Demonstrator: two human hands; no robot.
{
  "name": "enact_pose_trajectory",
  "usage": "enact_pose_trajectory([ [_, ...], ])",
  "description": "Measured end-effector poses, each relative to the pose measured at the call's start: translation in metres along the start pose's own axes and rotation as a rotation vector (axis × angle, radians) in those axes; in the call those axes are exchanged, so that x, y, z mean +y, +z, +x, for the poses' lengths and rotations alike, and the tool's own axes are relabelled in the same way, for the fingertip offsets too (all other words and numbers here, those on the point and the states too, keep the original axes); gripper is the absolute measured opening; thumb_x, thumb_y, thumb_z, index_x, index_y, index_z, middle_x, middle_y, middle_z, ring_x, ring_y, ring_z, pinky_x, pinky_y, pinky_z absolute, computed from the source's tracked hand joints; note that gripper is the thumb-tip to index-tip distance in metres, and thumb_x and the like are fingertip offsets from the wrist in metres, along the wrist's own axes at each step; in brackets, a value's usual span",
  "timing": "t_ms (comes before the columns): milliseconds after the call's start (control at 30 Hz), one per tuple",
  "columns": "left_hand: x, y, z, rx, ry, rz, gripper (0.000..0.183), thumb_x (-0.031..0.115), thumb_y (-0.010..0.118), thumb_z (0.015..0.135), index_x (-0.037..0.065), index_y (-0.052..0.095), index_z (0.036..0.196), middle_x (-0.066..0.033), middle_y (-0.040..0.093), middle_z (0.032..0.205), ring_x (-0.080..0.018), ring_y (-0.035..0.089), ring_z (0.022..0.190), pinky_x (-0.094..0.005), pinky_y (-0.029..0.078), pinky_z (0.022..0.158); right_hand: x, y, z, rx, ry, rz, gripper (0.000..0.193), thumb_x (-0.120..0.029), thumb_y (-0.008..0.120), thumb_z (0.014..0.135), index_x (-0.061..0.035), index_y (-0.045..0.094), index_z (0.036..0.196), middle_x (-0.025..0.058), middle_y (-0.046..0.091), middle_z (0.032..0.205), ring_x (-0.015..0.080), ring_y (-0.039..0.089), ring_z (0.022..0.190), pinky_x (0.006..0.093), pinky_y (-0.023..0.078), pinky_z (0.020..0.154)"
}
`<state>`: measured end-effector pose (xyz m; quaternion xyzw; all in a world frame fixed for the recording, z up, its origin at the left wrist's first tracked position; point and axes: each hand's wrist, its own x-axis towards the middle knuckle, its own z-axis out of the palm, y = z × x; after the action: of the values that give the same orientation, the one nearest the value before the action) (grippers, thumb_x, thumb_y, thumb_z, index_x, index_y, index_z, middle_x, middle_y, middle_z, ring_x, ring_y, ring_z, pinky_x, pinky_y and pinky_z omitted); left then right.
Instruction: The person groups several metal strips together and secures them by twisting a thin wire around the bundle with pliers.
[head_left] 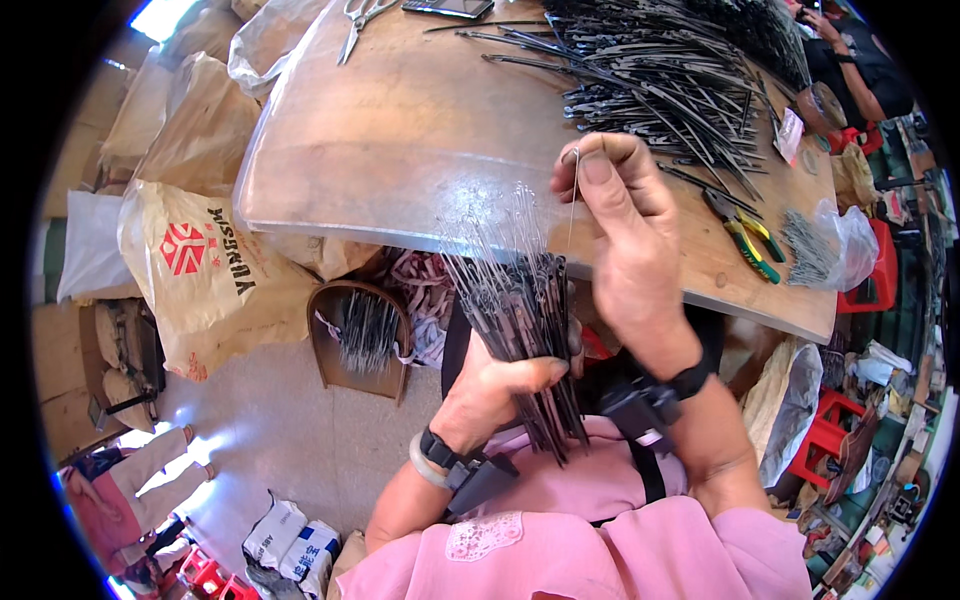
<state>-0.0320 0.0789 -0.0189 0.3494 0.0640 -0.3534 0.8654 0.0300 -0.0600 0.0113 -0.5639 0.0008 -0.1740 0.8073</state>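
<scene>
My left hand point(490, 392) is wrapped round a bundle of thin black strips point(520, 320) above my lap, at the table's near edge. Fine silvery wire pins point(490, 225) stick up from the bundle's upper ends. To its right, my raised right hand point(637, 240) pinches one thin metal pin point(573, 210) between thumb and forefinger. Behind that hand, a large heap of similar black strips point(660, 85) lies on the wooden table point(370, 140). Pliers with yellow-green handles point(745, 235) rest beside a small pile of loose pins point(808, 250) at the right.
Scissors point(358, 25) and a dark phone-like device point(448, 8) lie at the table's far edge. Below on the floor, a brown scoop-shaped bin point(345, 375) holds more strips. Large plastic sacks point(215, 280) stand at the left. Red stools point(825, 435) and another person point(860, 70) are at the right.
</scene>
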Motion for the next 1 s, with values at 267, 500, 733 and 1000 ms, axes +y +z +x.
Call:
enact_pose_trajectory([
  [267,0.007,-0.002,-0.006,-0.085,-0.113,0.059,0.085,0.013,0.081,0.058,0.000,0.044,0.133,-0.0100,0.055,0.085,-0.0223,0.057,0.074,-0.0323,0.049,0.065,-0.050,-0.047,0.023,-0.592,-0.066,-0.650,0.010,-0.011,0.069,0.086,-0.0059,0.070,0.094,0.0041,0.060,0.104,0.0175,0.058,0.099,0.0300,0.045,0.087],
  [500,0.004,0.002,-0.005,-0.136,-0.113,0.081,0.062,0.011,0.075,0.062,-0.001,0.051,0.118,-0.0088,0.060,0.083,-0.0193,0.060,0.073,-0.0310,0.050,0.064,-0.053,-0.053,0.020,-0.745,-0.116,-0.855,0.013,-0.007,0.071,0.077,-0.0062,0.071,0.089,0.0128,0.058,0.118,0.0296,0.054,0.110,0.0385,0.045,0.095],
  [733,-0.002,-0.001,-0.002,-0.135,-0.148,0.107,0.051,0.011,0.075,0.061,-0.002,0.057,0.107,-0.0092,0.062,0.084,-0.0184,0.061,0.072,-0.0310,0.051,0.064,-0.039,-0.064,0.023,-0.850,-0.070,-0.705,0.012,-0.009,0.067,0.081,-0.0012,0.066,0.090,0.0145,0.058,0.117,0.0291,0.057,0.104,0.0375,0.046,0.092],
  [1000,0.001,-0.001,-0.005,-0.071,-0.137,0.102,0.044,0.010,0.074,0.060,-0.003,0.060,0.100,-0.0097,0.063,0.082,-0.0186,0.061,0.071,-0.0308,0.051,0.065,-0.047,-0.059,0.050,-0.606,0.185,-0.595,0.029,-0.025,0.057,0.093,-0.0044,0.063,0.113,0.0064,0.065,0.112,0.0158,0.060,0.104,0.0319,0.046,0.094],
])
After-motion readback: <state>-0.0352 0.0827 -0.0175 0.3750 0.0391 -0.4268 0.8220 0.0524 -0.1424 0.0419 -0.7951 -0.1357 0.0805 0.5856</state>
